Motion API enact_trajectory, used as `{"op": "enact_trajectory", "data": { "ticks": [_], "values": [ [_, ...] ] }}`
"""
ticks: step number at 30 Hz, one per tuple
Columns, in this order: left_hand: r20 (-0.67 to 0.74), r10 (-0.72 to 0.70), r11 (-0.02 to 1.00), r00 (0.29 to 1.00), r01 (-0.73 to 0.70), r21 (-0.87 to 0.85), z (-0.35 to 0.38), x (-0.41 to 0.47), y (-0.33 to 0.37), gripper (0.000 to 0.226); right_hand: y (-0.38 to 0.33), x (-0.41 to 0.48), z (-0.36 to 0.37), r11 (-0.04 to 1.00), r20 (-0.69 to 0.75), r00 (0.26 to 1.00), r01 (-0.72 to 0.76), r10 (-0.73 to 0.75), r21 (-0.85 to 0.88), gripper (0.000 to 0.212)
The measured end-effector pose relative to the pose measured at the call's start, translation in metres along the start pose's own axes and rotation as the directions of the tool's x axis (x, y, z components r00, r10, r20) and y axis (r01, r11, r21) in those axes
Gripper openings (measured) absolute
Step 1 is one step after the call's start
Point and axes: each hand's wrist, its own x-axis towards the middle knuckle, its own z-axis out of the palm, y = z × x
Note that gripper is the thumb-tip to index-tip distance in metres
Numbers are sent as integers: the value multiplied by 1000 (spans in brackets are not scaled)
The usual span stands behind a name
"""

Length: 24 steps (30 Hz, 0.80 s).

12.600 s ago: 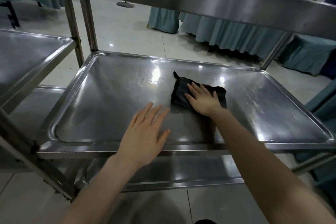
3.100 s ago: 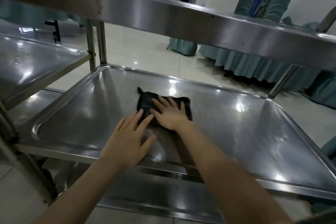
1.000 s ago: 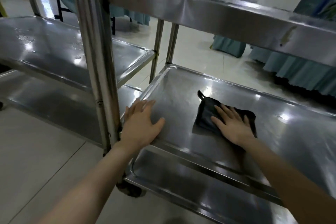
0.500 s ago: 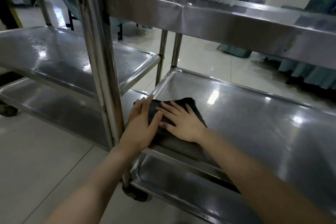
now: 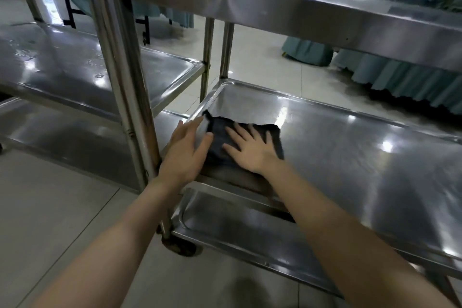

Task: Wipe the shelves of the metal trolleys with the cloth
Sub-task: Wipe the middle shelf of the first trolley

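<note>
Cloth (image 5: 218,129): dark, folded to a rough square, lying flat on the middle shelf (image 5: 350,157) of the nearer trolley, in the shelf's near left corner, just left of the frame's centre. One corner of the cloth sticks up toward the shelf's left rim.

Right hand (image 5: 250,152): palm down on top of the cloth, fingers (image 5: 268,139) straight and spread, pressing it onto the metal. Nothing is gripped. The forearm runs out to the lower right of the frame.

Left hand (image 5: 185,152): also palm down, fingers straight and close together, lying over the shelf's left rim just beside the cloth. The thumb reaches the cloth's left edge. Open, holding nothing. The forearm runs out to the lower left.

Nearer trolley: stainless steel, three levels in view. The top shelf (image 5: 300,15) crosses the upper frame, the bottom shelf (image 5: 250,227) sits below the hands. An upright post (image 5: 120,70) stands just left of the left hand, with a caster wheel (image 5: 180,247) at its foot.

Second trolley: in the left of the frame, close beside the first. Its middle shelf (image 5: 75,77) carries scattered water drops (image 5: 25,52).

Surroundings: pale tiled floor (image 5: 62,220). Teal draped tables (image 5: 400,77) stand in the upper right, well apart from the trolleys. Bright ceiling-light reflections show on the wiped shelf.
</note>
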Motion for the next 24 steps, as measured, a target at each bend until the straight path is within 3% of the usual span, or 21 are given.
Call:
{"op": "enact_trajectory", "data": {
  "ticks": [3, 5, 9, 14, 17, 20, 24],
  "values": [
    [52, 27, 1000, 998, -27, 3, -8, 0, 1, 60, -41, -20, 7, 974, 38, 973, 227, -227, -5, 60],
    [112, -7, 1000, 994, 9, -19, -13, 1, 1, 62, -33, -48, 6, 963, 3, 964, 267, -267, 41, 58],
    [179, 6, 1000, 984, -8, 11, -17, -1, 0, 69, 31, -122, -1, 967, 27, 968, 248, -250, 62, 59],
    [162, 15, 1000, 987, -15, -1, -14, -1, -3, 66, 85, -171, -10, 995, 98, 990, 102, -102, 2, 61],
    [161, -10, 995, 987, 26, -95, -14, 2, -2, 61, 42, -136, -5, 991, 85, 988, 132, -131, 0, 69],
    [155, -12, 972, 988, 48, -228, -18, 3, 0, 59, -25, -94, 1, 966, 53, 964, 260, -260, 2, 61],
    [210, -6, 993, 978, 30, -113, -19, 1, -1, 50, -26, -103, 3, 948, 1, 948, 318, -318, 1, 60]
  ]
}}
